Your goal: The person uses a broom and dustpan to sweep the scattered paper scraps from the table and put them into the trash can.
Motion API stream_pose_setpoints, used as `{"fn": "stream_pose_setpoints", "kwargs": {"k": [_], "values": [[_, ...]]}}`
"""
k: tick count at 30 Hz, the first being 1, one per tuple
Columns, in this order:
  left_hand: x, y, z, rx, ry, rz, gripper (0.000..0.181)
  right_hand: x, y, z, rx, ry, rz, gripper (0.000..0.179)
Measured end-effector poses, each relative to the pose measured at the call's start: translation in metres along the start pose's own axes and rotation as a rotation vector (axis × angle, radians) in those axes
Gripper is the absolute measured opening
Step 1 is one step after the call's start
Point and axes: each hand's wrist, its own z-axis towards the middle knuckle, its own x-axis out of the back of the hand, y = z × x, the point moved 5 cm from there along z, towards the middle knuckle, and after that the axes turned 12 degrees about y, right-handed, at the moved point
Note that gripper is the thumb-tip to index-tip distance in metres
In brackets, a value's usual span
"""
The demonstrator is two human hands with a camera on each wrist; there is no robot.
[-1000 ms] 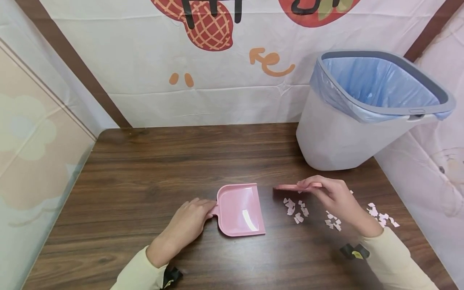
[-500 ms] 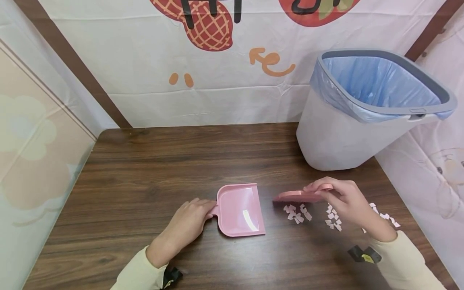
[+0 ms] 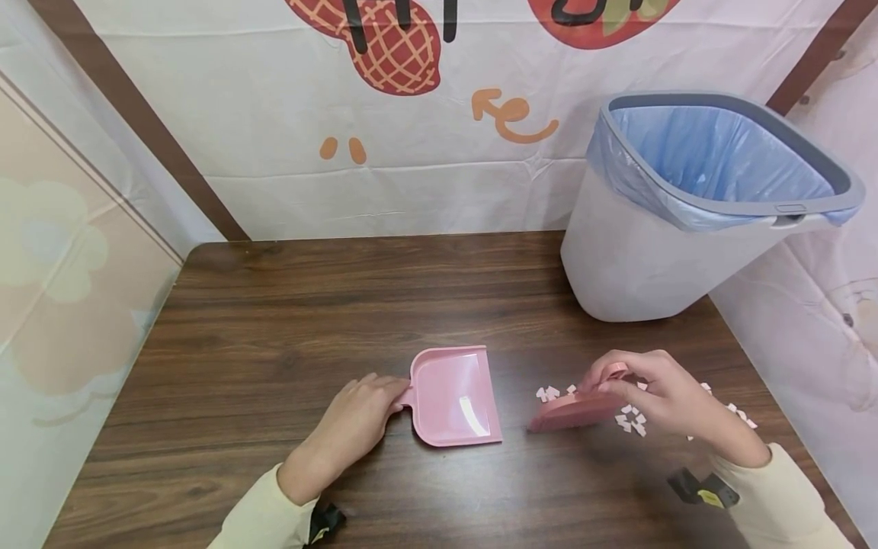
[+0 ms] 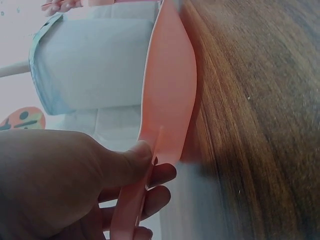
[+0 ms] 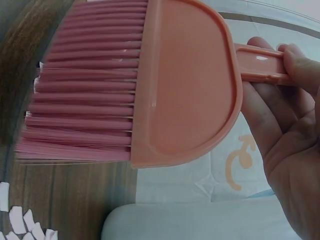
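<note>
A pink dustpan (image 3: 446, 400) lies on the table with its straight lip facing right. My left hand (image 3: 353, 427) grips its short handle, thumb on one side and fingers curled beneath in the left wrist view. To the right of the dustpan, my right hand (image 3: 661, 400) pinches the handle of a pink hand brush (image 5: 192, 85). The brush stands on edge, its bristles (image 5: 85, 90) down toward the table. White paper scraps (image 3: 547, 393) lie just behind the brush, and more scraps (image 3: 631, 419) lie beneath my right hand; the brush and hand partly hide them.
A white trash bin (image 3: 638, 252) with a grey rim and blue liner bag (image 3: 720, 152) stands at the table's back right corner. Several more paper scraps (image 3: 741, 415) lie near the right table edge. A printed cloth (image 3: 439, 183) hangs behind the brown wooden table (image 3: 309, 305).
My right hand has drawn the brush toward the table's front and slightly right, tilting it so more of its side shows. Scraps near it have shifted a little. The left hand and dustpan stay put.
</note>
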Motion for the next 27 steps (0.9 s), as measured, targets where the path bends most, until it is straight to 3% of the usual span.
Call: {"fn": "stream_pose_setpoints", "kwargs": {"k": [8,19,21,24,27], "values": [[-0.001,0.001,0.002,-0.003,0.010,0.007,0.022,-0.003,0.010,-0.004,-0.173,-0.049,-0.040,0.044],[-0.003,0.000,0.000,-0.009,0.021,-0.002,0.023,-0.003,0.020,0.002,-0.153,0.010,-0.019,0.040],[-0.003,0.000,0.000,-0.011,0.025,-0.002,0.023,-0.002,0.020,0.003,-0.154,0.041,-0.003,0.039],[-0.003,0.000,0.000,-0.013,0.027,-0.004,0.022,0.003,0.015,0.005,-0.129,0.148,0.013,0.038],[-0.002,0.000,0.001,-0.014,0.030,-0.003,0.022,0.010,0.008,0.006,-0.156,0.305,-0.082,0.033]]}}
